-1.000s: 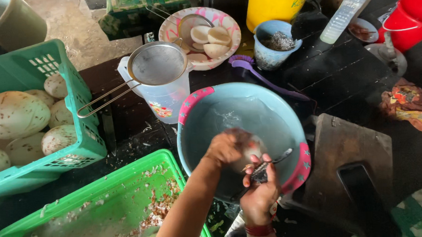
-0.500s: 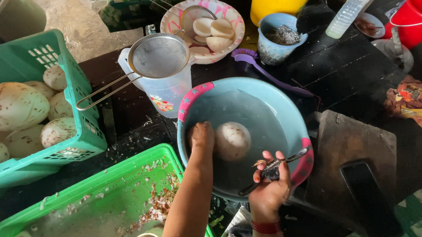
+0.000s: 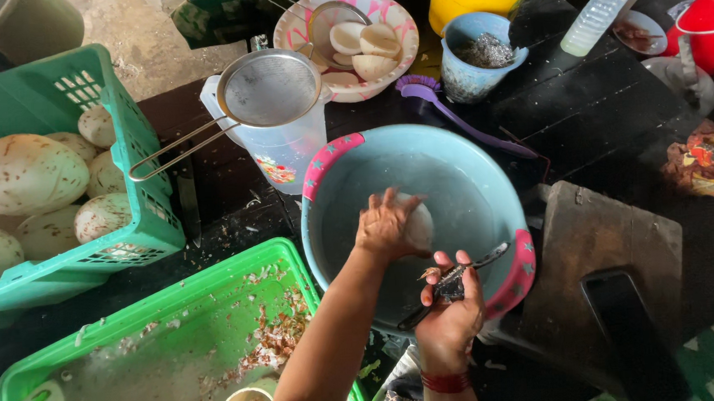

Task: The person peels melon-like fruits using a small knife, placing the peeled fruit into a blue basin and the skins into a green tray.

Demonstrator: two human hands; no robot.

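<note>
The left hand (image 3: 385, 223) cups a peeled white coconut (image 3: 416, 223) under its curled fingers, inside the blue basin (image 3: 488, 176). The right hand (image 3: 451, 314) clenches a dark peeler (image 3: 453, 281) just below.

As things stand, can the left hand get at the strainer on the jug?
Probably not at once: the left hand grips a white ball in the blue basin. Nothing blocks the path to the strainer on the jug.

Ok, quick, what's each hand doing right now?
Left hand: closed over the white peeled coconut in the blue basin.
Right hand: shut on a dark peeler.
</note>
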